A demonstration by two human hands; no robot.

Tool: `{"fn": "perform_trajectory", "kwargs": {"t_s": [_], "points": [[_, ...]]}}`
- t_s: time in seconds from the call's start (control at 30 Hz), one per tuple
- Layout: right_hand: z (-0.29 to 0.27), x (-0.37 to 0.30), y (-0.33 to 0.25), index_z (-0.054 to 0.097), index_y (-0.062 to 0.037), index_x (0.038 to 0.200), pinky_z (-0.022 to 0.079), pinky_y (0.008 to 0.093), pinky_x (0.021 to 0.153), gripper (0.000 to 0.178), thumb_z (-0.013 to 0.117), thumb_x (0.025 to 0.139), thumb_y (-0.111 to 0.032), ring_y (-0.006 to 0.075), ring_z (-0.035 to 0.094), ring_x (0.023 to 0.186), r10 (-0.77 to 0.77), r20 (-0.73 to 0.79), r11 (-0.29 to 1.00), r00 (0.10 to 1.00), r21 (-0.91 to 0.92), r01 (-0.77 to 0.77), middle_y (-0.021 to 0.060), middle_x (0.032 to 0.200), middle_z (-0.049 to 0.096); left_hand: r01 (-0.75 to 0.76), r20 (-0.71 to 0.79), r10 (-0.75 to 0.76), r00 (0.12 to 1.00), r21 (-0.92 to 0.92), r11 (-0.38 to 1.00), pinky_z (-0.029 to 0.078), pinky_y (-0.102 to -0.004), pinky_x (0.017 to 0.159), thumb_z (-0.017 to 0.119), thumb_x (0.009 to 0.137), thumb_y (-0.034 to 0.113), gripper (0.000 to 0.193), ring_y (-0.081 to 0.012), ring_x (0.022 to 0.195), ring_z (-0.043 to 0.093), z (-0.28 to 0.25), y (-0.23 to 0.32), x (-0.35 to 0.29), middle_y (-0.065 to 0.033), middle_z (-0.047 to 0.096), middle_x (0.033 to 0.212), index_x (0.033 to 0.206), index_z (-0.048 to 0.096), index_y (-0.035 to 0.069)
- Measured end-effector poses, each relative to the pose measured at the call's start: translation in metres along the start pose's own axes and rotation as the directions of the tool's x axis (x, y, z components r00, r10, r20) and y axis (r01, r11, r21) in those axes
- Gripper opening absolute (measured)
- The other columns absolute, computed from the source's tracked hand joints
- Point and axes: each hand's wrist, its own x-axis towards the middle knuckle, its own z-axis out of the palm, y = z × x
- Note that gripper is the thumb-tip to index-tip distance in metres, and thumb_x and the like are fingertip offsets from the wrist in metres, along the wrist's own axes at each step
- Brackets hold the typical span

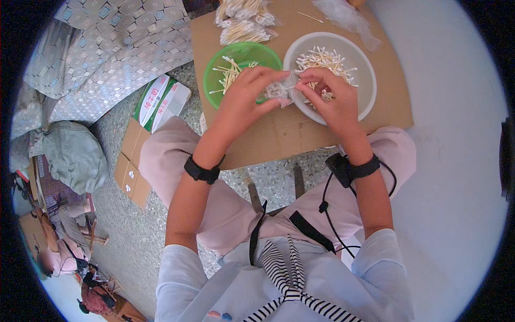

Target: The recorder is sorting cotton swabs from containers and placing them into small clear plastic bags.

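My left hand (pixel 248 95) is closed around a small clear plastic bag (pixel 277 91) of cotton swabs, their white tips showing through the film. At the bag's mouth, the fingertips of my right hand (pixel 333 95) are pinched together, on the bag's edge or on a swab; I cannot tell which. Below my left hand stands a green bowl (pixel 252 51) with loose cotton swabs (pixel 229 74) in it. A larger white bowl (pixel 370 86), holding a heap of cotton swabs (pixel 324 60), sits under my right hand.
Both bowls rest on a brown cardboard-topped surface (pixel 268 145). Filled bags of swabs (pixel 244 31) lie at its far left, a loose swab (pixel 310 17) and clear plastic bags (pixel 351 22) at its far right. Flattened cartons (pixel 155 107) lie on the floor; other people are at far left.
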Motion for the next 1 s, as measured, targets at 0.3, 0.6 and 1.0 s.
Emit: {"fn": "perform_trajectory", "kwargs": {"t_s": [0.3, 0.6, 1.0], "points": [[0.007, -0.002, 0.010, 0.069, -0.0060, 0.089, 0.050, 0.0335, 0.072, 0.017, 0.066, 0.082, -0.021, 0.0235, 0.064, 0.075, -0.160, 0.094, 0.987, 0.983, 0.021, 0.159, 0.0078, 0.087, 0.068, -0.014, -0.093, 0.002, 0.996, -0.123, 0.992, 0.046, -0.0353, 0.086, 0.073, 0.073, 0.011, 0.047, -0.0280, 0.098, 0.057, 0.009, 0.007, 0.001, -0.0104, 0.059, 0.105, 0.118, 0.062, 0.009], [-0.040, 0.020, 0.028, 0.069, -0.0077, 0.099, 0.050, 0.0343, 0.078, 0.018, 0.060, 0.087, -0.017, 0.0240, 0.064, 0.085, 0.016, -0.119, 1.000, 0.993, -0.011, -0.017, 0.0078, 0.099, 0.068, -0.039, -0.118, 0.052, 0.992, 0.114, 0.993, 0.036, -0.0421, 0.100, 0.078, 0.069, 0.030, 0.072, -0.0318, 0.116, 0.045, 0.001, -0.003, 0.002, -0.0128, 0.051, 0.121, 0.133, 0.050, 0.014], [-0.058, 0.014, 0.055, 0.066, -0.0122, 0.107, 0.051, 0.0325, 0.072, 0.021, 0.063, 0.087, -0.019, 0.0201, 0.064, 0.075, 0.212, -0.235, 0.929, 0.949, -0.254, -0.270, 0.0070, 0.093, 0.069, -0.044, -0.159, 0.060, 0.985, 0.104, 0.994, 0.023, -0.0452, 0.109, 0.073, 0.073, 0.039, 0.071, -0.0335, 0.125, 0.039, -0.002, -0.003, 0.001, -0.0132, 0.051, 0.128, 0.133, 0.049, 0.013]]}}
